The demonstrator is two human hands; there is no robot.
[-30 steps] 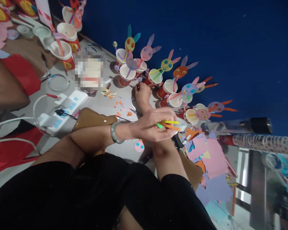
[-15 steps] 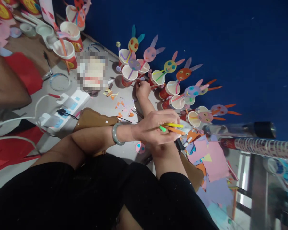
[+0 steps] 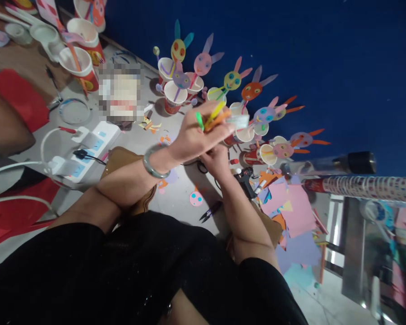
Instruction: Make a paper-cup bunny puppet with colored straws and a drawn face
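My left hand (image 3: 193,135), with a bangle on its wrist, is closed around coloured straws (image 3: 214,116) in green, yellow and orange. A clear plastic sleeve (image 3: 238,121) wraps their far end. Just below it my right hand (image 3: 218,161) has its fingers curled together; what they may hold is hidden. Beside those fingers lies a black cable (image 3: 202,168). Nearer me on the table are a round pink paper face (image 3: 196,198) with blue dots and small dark snips (image 3: 210,212). Paper cups (image 3: 175,92) with paper rabbit heads on straws stand in a row behind my hands.
A blue partition (image 3: 307,67) rises behind the cups. At right are a black glue gun (image 3: 246,180), coloured paper sheets (image 3: 297,207) and a long stack of cups (image 3: 365,187). At left lie a power strip (image 3: 91,151) and another person's arm (image 3: 6,117).
My left hand with the straws has moved up and left toward the cups. My right hand has drawn back from the cups toward me. The view has shifted slightly.
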